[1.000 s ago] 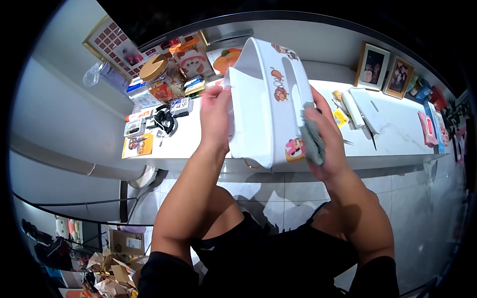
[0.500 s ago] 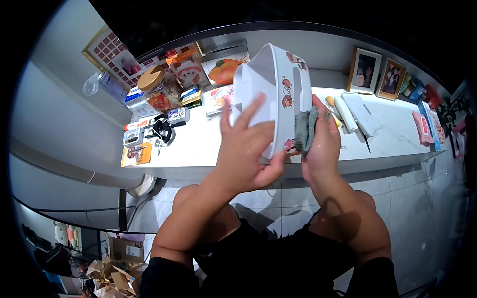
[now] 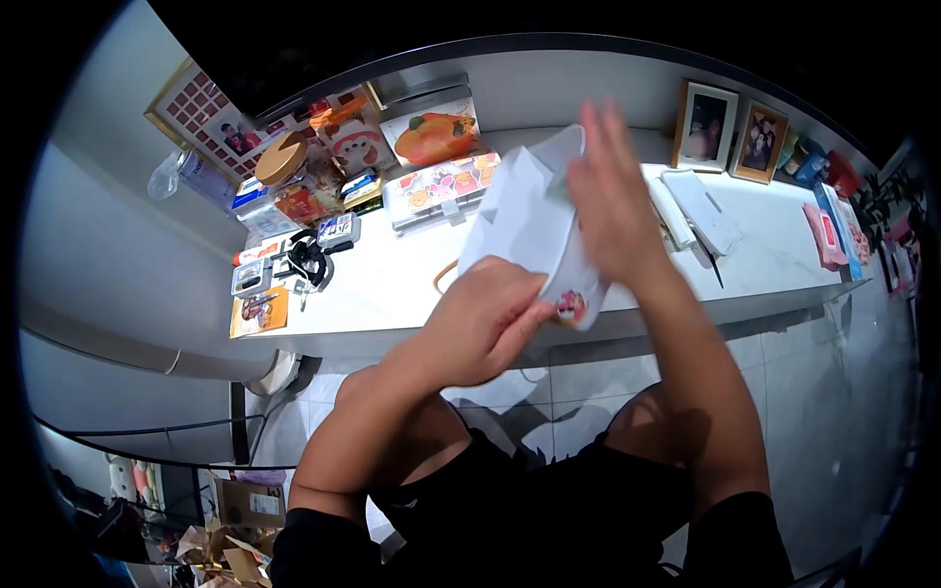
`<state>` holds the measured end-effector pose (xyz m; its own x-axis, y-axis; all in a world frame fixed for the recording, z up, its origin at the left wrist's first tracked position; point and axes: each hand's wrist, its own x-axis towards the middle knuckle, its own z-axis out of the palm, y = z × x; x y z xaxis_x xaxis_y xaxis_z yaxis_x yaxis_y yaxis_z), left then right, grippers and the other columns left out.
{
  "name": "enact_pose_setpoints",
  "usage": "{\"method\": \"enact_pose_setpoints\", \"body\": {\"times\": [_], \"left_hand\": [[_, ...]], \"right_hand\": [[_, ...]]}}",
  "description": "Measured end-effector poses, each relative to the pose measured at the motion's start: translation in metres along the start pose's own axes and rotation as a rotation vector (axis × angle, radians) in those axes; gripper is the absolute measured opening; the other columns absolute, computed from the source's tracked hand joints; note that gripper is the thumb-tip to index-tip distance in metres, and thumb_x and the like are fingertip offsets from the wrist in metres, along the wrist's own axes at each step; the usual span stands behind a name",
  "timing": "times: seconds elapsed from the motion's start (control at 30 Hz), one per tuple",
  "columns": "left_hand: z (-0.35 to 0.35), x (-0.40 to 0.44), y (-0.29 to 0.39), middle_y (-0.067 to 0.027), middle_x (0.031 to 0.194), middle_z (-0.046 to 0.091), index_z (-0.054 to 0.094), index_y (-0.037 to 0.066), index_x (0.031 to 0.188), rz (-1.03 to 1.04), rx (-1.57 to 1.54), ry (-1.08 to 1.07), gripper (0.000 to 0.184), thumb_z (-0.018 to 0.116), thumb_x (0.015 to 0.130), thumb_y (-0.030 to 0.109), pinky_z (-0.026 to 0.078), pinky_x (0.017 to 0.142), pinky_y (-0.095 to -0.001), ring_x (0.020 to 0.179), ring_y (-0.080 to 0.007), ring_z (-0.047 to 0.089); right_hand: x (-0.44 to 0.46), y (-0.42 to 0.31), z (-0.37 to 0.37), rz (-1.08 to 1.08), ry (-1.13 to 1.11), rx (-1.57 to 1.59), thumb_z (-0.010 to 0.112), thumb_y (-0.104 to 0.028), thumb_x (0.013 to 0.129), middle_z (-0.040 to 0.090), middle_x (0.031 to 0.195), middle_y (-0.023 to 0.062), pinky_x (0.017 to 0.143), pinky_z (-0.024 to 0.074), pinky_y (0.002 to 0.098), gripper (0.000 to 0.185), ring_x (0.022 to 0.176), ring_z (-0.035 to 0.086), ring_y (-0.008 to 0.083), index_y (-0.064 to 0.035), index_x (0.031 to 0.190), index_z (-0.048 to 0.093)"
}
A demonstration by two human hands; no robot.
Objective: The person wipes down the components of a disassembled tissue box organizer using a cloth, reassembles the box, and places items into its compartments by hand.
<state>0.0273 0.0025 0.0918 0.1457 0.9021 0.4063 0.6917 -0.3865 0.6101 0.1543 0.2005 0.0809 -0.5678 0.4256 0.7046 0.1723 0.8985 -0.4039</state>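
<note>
A white plastic storage bin (image 3: 515, 216) with cartoon stickers is tilted up in front of me, above the table edge. My left hand (image 3: 480, 318) grips its near end, with the thumb by a pink sticker (image 3: 571, 306). My right hand (image 3: 616, 201) lies along the bin's right side, fingers stretched upward and smeared by motion. A small grey-green patch of the cloth (image 3: 559, 187) shows faintly beside those fingers; the rest of it is hidden.
On the white table (image 3: 382, 284) stand a sticker-covered case (image 3: 441, 193), a jar with a wooden lid (image 3: 284, 162) and black cables (image 3: 309, 263). To the right are a white pouch (image 3: 701, 211), picture frames (image 3: 706, 127) and a pink pack (image 3: 825, 235).
My right hand has moved up along the bin's side, and the cloth is now mostly hidden. The bin has turned and tilted. My left fingers, spread before, have closed on its near end.
</note>
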Motion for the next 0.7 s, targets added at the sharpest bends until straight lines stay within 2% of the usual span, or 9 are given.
{"method": "enact_pose_setpoints", "body": {"times": [0.07, 0.13, 0.17, 0.33, 0.4, 0.5, 0.57, 0.6, 0.7], "left_hand": [[0.009, 0.0, 0.003, -0.0182, 0.089, 0.065, 0.066, 0.004, 0.102, 0.024, -0.068, 0.01, 0.011, 0.061, 0.102, 0.014, 0.048, 0.087, -0.047, 0.087, -0.0423, 0.061], [0.012, 0.003, 0.001, -0.0176, 0.086, 0.063, 0.066, 0.004, 0.102, -0.029, -0.068, 0.067, 0.012, 0.059, 0.103, 0.014, 0.048, 0.086, -0.0463, 0.088, -0.0417, 0.061], [0.014, 0.005, -0.001, -0.0176, 0.086, 0.063, 0.066, 0.004, 0.102, -0.027, -0.063, 0.068, 0.012, 0.059, 0.103, 0.014, 0.048, 0.086, -0.0463, 0.088, -0.0417, 0.061], [0.009, 0.009, -0.046, -0.0166, 0.085, 0.059, 0.064, 0.002, 0.1, -0.253, -0.172, 0.22, 0.016, 0.058, 0.104, 0.016, 0.048, 0.086, -0.0449, 0.086, -0.0392, 0.058], [0.008, 0.011, -0.046, -0.0159, 0.084, 0.057, 0.061, 0.002, 0.094, -0.174, -0.136, 0.253, 0.018, 0.058, 0.104, 0.016, 0.046, 0.086, -0.0452, 0.084, -0.0385, 0.056], [0.002, 0.012, -0.026, -0.0131, 0.099, 0.068, 0.071, 0.002, 0.115, -0.023, -0.013, 0.082, 0.024, 0.057, 0.109, 0.021, 0.045, 0.1, -0.0421, 0.1, -0.0333, 0.062], [0.013, 0.011, -0.025, -0.0125, 0.1, 0.069, 0.071, 0.002, 0.116, -0.005, -0.04, 0.101, 0.024, 0.057, 0.109, 0.021, 0.046, 0.097, -0.0407, 0.098, -0.0305, 0.063], [0.016, 0.011, -0.026, -0.0119, 0.102, 0.069, 0.071, 0.002, 0.116, 0.016, -0.06, 0.123, 0.025, 0.058, 0.109, 0.022, 0.047, 0.094, -0.0394, 0.095, -0.0276, 0.064], [0.02, 0.012, -0.033, -0.0081, 0.108, 0.073, 0.07, 0.0, 0.121, -0.227, -0.238, 0.226, 0.028, 0.058, 0.111, 0.023, 0.05, 0.089, -0.0345, 0.096, -0.0179, 0.065]], "right_hand": [[0.011, 0.016, -0.008, 0.13, 0.099, 0.072, 0.046, -0.043, 0.112, 0.034, 0.169, 0.0313, 0.128, 0.0291, 0.0512, 0.066, 0.157, 0.034, 0.0484, 0.0051, 0.157, 0.048], [0.019, 0.015, -0.019, 0.179, -0.117, 0.092, 0.044, -0.037, 0.113, 0.041, 0.165, 0.0304, 0.128, 0.0308, 0.0472, 0.061, 0.155, 0.037, 0.0478, 0.0077, 0.154, 0.05], [0.01, 0.013, -0.011, 0.048, -0.031, 0.006, 0.047, -0.037, 0.111, 0.049, 0.16, 0.0298, 0.128, 0.0307, 0.0504, 0.061, 0.154, 0.04, 0.0466, 0.0079, 0.152, 0.052], [-0.03, -0.049, 0.002, -0.115, -0.103, 0.025, 0.05, -0.034, 0.11, 0.045, 0.163, 0.0299, 0.127, 0.0307, 0.0521, 0.057, 0.156, 0.037, 0.044, 0.0038, 0.153, 0.054], [-0.022, -0.039, 0.002, -0.155, -0.096, -0.042, 0.052, -0.032, 0.109, 0.043, 0.164, 0.0301, 0.127, 0.0305, 0.0521, 0.056, 0.157, 0.037, 0.0428, 0.0024, 0.153, 0.055], [0.01, 0.02, 0.001, -0.118, 0.045, -0.278, 0.051, -0.031, 0.11, 0.04, 0.166, 0.0308, 0.129, 0.0278, 0.0527, 0.054, 0.157, 0.034, 0.0457, 0.0009, 0.153, 0.055], [0.018, 0.038, -0.004, 0.373, 0.125, 0.208, 0.051, -0.03, 0.111, 0.041, 0.165, 0.0322, 0.13, 0.0243, 0.055, 0.054, 0.155, 0.035, 0.0505, 0.0032, 0.153, 0.053], [0.01, 0.036, -0.003, 0.375, 0.126, 0.205, 0.051, -0.03, 0.111, 0.041, 0.165, 0.0322, 0.13, 0.0243, 0.055, 0.054, 0.155, 0.035, 0.0505, 0.0032, 0.153, 0.053], [-0.04, 0.006, 0.007, -0.047, 0.094, 0.163, 0.05, -0.023, 0.11, 0.04, 0.165, 0.0334, 0.129, 0.0247, 0.0573, 0.051, 0.154, 0.035, 0.0528, 0.0085, 0.15, 0.053]]}}
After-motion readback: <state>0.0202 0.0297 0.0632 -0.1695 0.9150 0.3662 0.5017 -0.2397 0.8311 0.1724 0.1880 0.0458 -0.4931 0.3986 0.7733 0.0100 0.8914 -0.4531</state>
